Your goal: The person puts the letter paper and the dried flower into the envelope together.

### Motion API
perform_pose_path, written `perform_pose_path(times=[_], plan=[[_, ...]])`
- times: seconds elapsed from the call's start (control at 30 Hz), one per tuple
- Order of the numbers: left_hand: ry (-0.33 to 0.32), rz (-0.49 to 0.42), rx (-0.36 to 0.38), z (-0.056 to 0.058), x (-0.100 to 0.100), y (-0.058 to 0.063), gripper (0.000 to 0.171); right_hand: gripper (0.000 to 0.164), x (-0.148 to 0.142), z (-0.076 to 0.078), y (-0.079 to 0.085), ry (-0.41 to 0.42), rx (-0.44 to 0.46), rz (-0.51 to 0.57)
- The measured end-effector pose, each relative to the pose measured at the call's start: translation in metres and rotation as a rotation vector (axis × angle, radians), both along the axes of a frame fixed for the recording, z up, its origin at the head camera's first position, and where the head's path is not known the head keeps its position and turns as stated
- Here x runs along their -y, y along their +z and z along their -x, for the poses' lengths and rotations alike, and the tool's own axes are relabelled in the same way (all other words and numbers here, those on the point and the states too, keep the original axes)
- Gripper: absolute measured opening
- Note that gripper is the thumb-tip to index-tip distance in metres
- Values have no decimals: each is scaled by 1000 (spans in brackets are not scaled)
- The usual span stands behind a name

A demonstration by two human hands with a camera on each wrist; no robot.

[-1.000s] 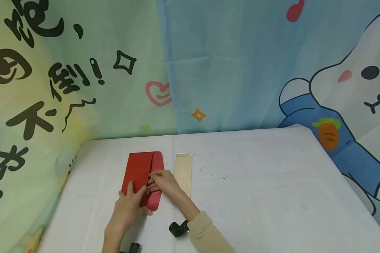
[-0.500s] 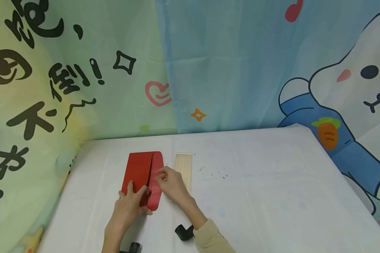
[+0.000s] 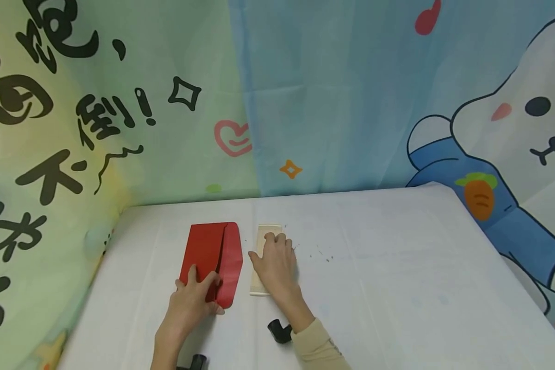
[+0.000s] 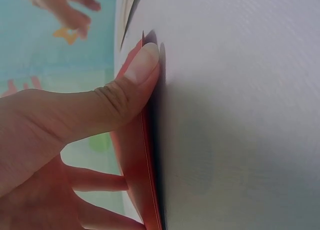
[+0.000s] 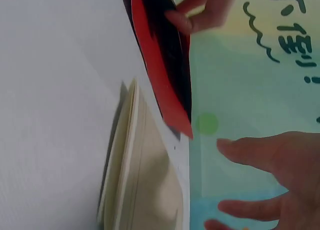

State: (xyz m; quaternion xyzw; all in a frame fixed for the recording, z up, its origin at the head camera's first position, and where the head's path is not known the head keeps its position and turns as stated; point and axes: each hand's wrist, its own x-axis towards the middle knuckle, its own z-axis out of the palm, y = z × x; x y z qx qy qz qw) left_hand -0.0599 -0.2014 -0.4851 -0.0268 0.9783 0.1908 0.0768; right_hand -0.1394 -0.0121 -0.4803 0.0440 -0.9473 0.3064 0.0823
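Observation:
A red paper envelope [image 3: 205, 244] lies on the white table, its flap [image 3: 232, 262] folded out to the right. My left hand [image 3: 189, 300] holds its near end, with one finger at the slit and the thumb [image 4: 142, 64] against the edge. In the right wrist view the envelope's mouth gapes dark beside the fingers of that hand. Right of the envelope lies a flat stack of cream, thin-lined paper [image 5: 150, 175]. Over it is my right hand [image 3: 278, 267], fingers spread and nothing gripped; in the right wrist view its fingers are apart from the stack.
Small dark specks [image 3: 327, 257] dot the white tablecloth [image 3: 398, 282] right of the stack. A printed curtain [image 3: 328, 103] hangs behind and along the left side. A black wrist-camera mount [image 3: 279, 331] sits at my right wrist.
My right hand has left the envelope's slit and flap and moved right, over the cream stack, its fingers spreading. The left hand stays at the envelope. The head view has shifted slightly.

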Motion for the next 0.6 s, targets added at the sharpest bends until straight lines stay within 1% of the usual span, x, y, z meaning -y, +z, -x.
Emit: perform_pose_path(times=[0.13, 0.23, 0.33, 0.43, 0.6], plan=[[-5, 9, 25, 1, 0, 2, 59, 63, -10, 4, -2, -43, 20, -84], [-8, 13, 32, 0, 1, 4, 58, 77, -17, 9, -4, -71, 64, -96], [-18, 15, 22, 1, 0, 6, 58, 87, -24, 13, -6, -96, 101, -90], [-22, 17, 13, 2, 0, 6, 58, 90, -27, 16, -9, -100, 123, -88], [-25, 18, 15, 1, -1, 6, 59, 93, -28, 16, -13, -91, 150, -104]])
